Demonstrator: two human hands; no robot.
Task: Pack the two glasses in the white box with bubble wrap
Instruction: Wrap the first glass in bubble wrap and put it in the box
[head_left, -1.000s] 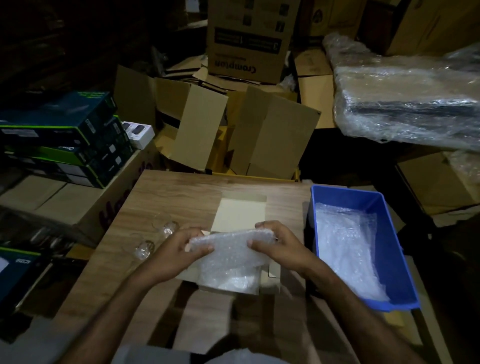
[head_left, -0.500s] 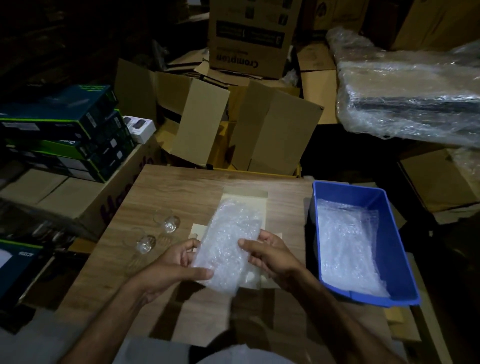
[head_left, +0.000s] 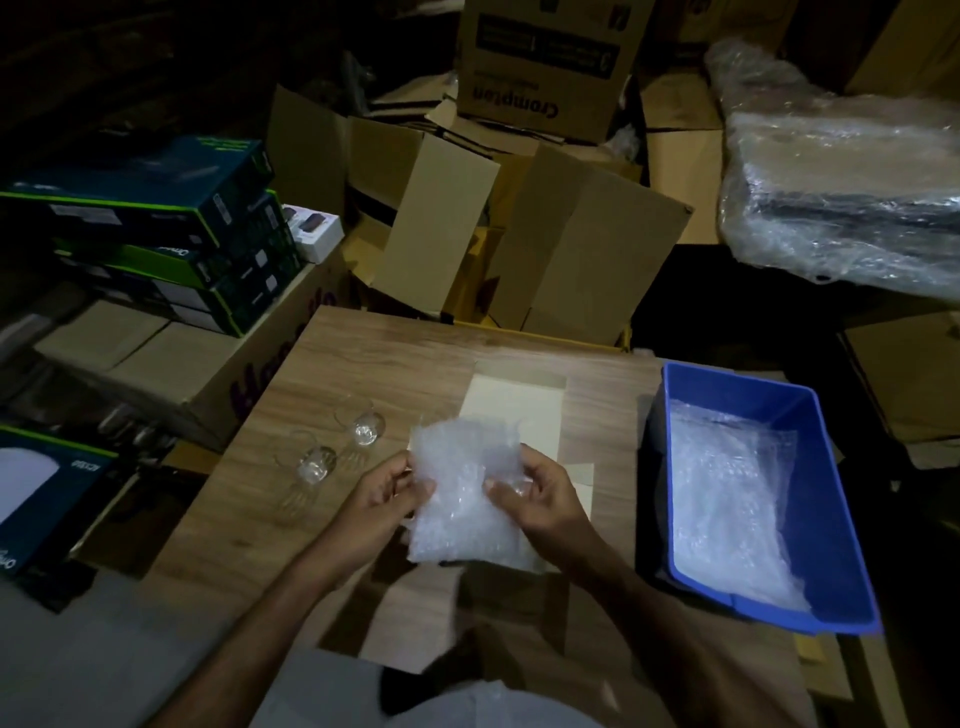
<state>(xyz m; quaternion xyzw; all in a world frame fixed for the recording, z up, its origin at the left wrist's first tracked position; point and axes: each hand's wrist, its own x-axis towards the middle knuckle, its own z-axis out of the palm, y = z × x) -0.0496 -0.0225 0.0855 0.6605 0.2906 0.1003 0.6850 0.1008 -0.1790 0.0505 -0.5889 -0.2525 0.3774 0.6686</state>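
Your left hand (head_left: 382, 496) and right hand (head_left: 545, 493) each pinch the crinkly clear bubble wrap sheet (head_left: 467, 493), fingers curled on its side edges, holding it above the flat white cardboard box (head_left: 511, 410) on the wooden table (head_left: 395, 364). Two small clear glasses (head_left: 337, 449) lie just left of your left fingers. The blue plastic bin (head_left: 831, 519) sits right of your right fingers.

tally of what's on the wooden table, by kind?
Clear drinking glasses: 2
Flat white cardboard box: 1
Blue plastic bin: 1
Bubble wrap sheets: 2, one held in both hands, one in the bin
Total: 6
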